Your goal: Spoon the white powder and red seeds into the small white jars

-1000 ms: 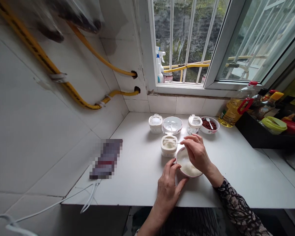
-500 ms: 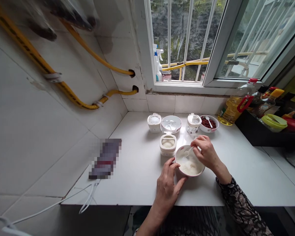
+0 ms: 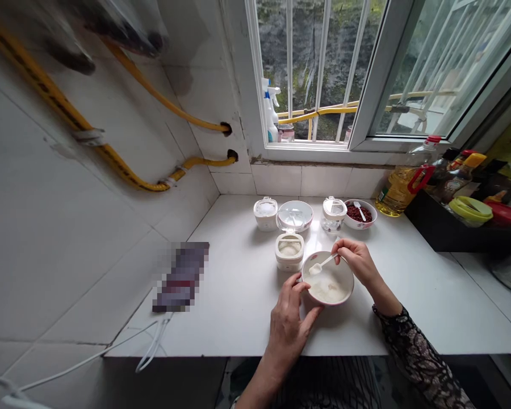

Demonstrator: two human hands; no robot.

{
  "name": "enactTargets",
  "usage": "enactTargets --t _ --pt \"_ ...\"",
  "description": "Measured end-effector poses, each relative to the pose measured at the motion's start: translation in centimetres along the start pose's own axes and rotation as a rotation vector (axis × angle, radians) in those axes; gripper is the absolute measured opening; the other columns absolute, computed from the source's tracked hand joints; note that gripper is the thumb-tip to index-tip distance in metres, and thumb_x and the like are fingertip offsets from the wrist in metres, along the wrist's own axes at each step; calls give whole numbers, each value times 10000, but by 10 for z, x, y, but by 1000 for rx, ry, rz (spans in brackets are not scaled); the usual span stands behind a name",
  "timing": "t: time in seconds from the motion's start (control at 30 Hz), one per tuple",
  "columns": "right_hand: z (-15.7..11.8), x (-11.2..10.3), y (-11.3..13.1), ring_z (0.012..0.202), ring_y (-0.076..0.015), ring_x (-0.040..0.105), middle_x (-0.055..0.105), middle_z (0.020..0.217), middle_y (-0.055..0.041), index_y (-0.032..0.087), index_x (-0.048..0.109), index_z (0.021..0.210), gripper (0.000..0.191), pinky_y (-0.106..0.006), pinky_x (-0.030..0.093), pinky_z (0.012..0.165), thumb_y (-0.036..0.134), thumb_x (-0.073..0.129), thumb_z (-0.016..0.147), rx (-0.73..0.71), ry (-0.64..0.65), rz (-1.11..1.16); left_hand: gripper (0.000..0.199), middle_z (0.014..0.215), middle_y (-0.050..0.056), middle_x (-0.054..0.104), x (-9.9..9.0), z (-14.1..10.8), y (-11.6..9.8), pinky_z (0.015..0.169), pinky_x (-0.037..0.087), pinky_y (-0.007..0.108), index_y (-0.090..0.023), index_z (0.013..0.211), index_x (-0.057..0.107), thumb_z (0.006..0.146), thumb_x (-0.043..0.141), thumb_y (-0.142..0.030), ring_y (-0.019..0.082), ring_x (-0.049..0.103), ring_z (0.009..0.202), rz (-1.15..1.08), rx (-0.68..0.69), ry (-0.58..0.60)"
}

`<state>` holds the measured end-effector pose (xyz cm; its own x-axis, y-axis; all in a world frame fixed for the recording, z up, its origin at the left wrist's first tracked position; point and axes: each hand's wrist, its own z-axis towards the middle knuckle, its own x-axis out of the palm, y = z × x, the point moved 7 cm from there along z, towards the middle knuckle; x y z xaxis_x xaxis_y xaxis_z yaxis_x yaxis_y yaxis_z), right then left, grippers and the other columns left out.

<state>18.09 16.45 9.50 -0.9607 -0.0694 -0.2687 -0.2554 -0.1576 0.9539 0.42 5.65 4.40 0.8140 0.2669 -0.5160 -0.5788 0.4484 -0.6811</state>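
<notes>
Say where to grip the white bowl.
Grip the rim of the white bowl from the near left, where the left hand wraps it: the round bowl sits flat on the white counter, and the right hand and spoon occupy its far right.

White counter (image 3: 242, 307), lidded pots (image 3: 266, 213), red bean bowl (image 3: 360, 215), white bowl (image 3: 348, 284), oil bottle (image 3: 398, 193)

Daylight comes in through the window (image 3: 310, 68) and softly lights the counter (image 3: 238, 324), leaving only faint shadows beside the bowl (image 3: 327, 278). The wall tiles (image 3: 68, 238) on the left fall dimmer. A dark shape (image 3: 106, 28) at the top left smears into blur, a pixelated patch (image 3: 181, 277) hides something, and the wide lens bends lines toward the edges.
</notes>
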Motion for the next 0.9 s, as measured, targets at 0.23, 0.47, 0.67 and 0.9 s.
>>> enactTargets --t 0.23,0.47,0.67,0.9 --pt "4 -3 -5 550 -156 516 572 493 18 198 650 614 152 -299 416 654 275 528 661 46 -23 75 394 1297 113 562 0 -1 0 810 625 391 -253 1192 492 851 671 -172 280 642 1148 6 16 -12" --pt "2 -4 -4 562 -159 531 575 492 23 194 659 616 134 -316 434 690 269 556 657 80 -30 127 419 1299 109 562 1 0 0 811 625 386 -257 1185 490 831 687 -150 279 643 1151 1 17 -7" --pt "7 -1 -2 600 -173 557 590 508 20 196 654 658 114 -342 448 750 284 581 662 73 -84 208 431 1303 110 560 1 0 0 815 625 387 -253 1182 488 819 687 -131 276 640 1154 -12 13 -7" --pt "1 13 31 748 -203 660 705 746 -27 210 648 901 132 -357 498 766 301 552 901 -293 -183 34 429 1305 105 564 2 1 0 810 627 373 -253 1177 492 815 689 -133 271 636 1163 -17 7 -7"
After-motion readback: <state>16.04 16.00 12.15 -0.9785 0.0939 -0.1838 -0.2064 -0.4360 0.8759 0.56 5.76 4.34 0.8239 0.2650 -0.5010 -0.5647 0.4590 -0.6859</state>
